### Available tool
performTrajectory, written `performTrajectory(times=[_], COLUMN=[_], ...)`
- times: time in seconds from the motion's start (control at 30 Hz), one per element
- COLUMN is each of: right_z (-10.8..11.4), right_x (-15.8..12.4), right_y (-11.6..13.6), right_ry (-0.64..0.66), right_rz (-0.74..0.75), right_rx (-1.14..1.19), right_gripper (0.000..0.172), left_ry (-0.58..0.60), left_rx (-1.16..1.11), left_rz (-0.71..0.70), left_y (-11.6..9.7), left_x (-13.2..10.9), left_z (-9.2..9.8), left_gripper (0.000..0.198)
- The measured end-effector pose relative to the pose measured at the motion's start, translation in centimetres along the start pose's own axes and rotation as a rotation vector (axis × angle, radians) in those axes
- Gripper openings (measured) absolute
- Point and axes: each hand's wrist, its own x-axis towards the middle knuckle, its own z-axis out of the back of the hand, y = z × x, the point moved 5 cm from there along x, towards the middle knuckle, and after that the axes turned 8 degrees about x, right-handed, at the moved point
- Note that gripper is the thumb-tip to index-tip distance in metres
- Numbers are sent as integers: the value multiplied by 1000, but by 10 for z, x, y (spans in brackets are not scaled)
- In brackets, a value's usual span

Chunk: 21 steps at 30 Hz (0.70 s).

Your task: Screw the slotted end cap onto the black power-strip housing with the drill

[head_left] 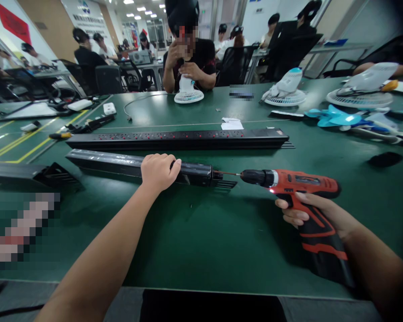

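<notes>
My left hand (159, 172) is wrapped over a long black power strip housing (107, 162) that lies on the green table. My right hand (317, 214) grips a red and black cordless drill (302, 181) by its handle, with a small light lit near the chuck. From the chuck a long thin bit points left and reaches the right end of the housing, among dark parts there; I cannot tell whether it sits in a screw. Behind it, roughly parallel, lies a second black power strip (177, 138) with a row of sockets and red dots facing up.
Another black housing (16, 174) lies at the left. A yellow-handled screwdriver (60, 135) is near the second strip. White fan parts (284, 91) and blue fan blades (334, 117) lie back right. Across the table a person (191, 62) handles a small white fan (189, 95).
</notes>
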Motion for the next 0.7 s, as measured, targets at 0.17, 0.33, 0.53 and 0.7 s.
performTrajectory(times=[0.17, 0.33, 0.53, 0.7], right_z=[-1, -2, 0, -3], right_x=[0, -1, 0, 0], right_y=[0, 1, 1, 1], right_ry=[-14, -20, -16, -20], right_rz=[18, 24, 20, 16], right_rx=[-1, -4, 3, 0], right_gripper=[25, 25, 25, 25], left_ry=[-13, -27, -33, 4], left_rx=[-12, -31, -34, -1], left_rz=[-2, 2, 5, -11], left_y=[0, 0, 0, -1], left_x=[-1, -1, -1, 0], left_z=[0, 1, 2, 1], left_gripper=[48, 46, 47, 51])
